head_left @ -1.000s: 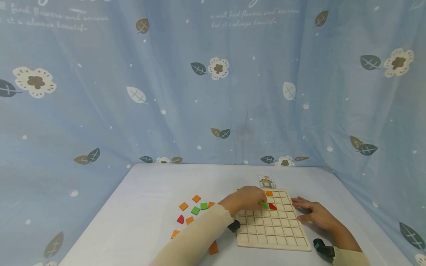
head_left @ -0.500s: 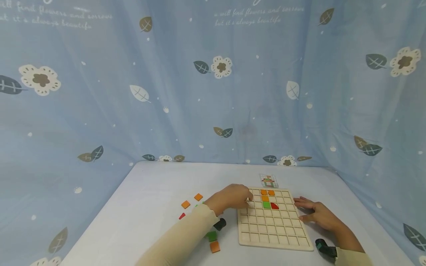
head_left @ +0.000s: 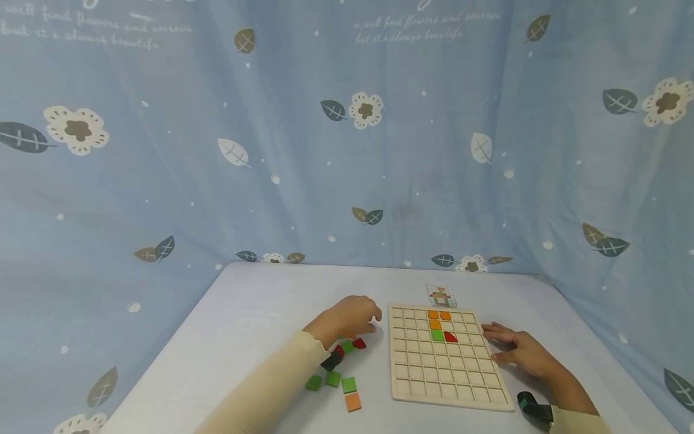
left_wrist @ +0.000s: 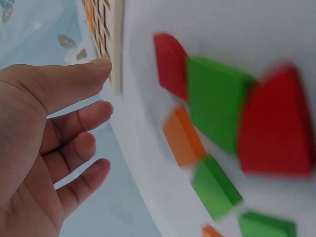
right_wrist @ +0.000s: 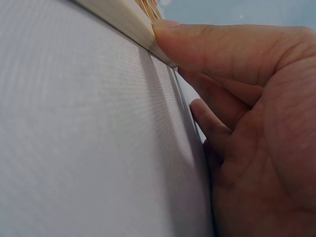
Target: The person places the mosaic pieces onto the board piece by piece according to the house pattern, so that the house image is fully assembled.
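Observation:
My left hand hovers over the loose tiles left of the board, its fingers loosely bent and holding nothing. In the left wrist view a red curved-edge tile, a green square tile, another red tile and an orange tile lie beside it. The wooden grid board bears two rounded orange tiles, an orange square tile, a green square tile and a red quarter-round tile. My right hand rests by the board's right edge, thumb touching it.
A pattern card lies behind the board on the white table. Several more tiles, including a green one and an orange one, lie near the left forearm. A blue patterned curtain surrounds the table.
My left hand has let go of the green tile on the board and moved left, off the board, to the loose tiles. The right hand stays at the board's edge.

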`<action>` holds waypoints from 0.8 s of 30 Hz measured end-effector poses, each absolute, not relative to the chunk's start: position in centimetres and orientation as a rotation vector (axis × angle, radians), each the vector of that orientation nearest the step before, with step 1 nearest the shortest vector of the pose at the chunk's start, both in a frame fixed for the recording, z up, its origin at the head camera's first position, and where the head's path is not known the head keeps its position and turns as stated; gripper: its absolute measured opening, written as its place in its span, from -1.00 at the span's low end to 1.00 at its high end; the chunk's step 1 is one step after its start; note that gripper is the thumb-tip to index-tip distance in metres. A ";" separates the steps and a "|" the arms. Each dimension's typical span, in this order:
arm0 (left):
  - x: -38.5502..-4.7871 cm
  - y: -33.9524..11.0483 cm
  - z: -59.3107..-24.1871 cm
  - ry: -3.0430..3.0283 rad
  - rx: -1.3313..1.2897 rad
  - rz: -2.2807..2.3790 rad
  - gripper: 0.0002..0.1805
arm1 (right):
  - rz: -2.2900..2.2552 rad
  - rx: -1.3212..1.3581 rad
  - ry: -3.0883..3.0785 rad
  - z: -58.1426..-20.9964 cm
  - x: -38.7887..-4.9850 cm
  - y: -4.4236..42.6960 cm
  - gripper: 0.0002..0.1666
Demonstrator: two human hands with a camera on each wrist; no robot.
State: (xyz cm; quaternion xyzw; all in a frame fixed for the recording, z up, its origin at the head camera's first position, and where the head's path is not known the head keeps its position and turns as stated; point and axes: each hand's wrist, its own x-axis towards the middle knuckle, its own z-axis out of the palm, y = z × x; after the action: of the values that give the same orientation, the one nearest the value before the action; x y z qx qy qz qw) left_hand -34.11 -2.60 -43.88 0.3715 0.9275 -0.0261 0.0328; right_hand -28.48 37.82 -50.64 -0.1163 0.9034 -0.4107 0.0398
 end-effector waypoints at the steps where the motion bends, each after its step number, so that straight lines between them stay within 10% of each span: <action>1: -34.0 -3.0 -43.9 2.859 1.119 -0.084 -0.75 | -1.251 -0.366 2.771 -50.7 -28.5 37.8 -0.22; 24: -32.4 -8.7 -45.6 2.924 1.033 0.105 -0.81 | -1.221 -0.358 2.774 -50.3 -28.4 37.8 -0.17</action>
State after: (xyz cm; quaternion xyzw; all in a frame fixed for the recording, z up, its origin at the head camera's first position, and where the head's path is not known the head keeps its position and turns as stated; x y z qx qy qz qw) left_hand -32.44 -8.72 -45.59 0.3330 0.9421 0.0340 0.0193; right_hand -28.39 37.77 -50.25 -0.1173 0.9080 -0.3997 0.0448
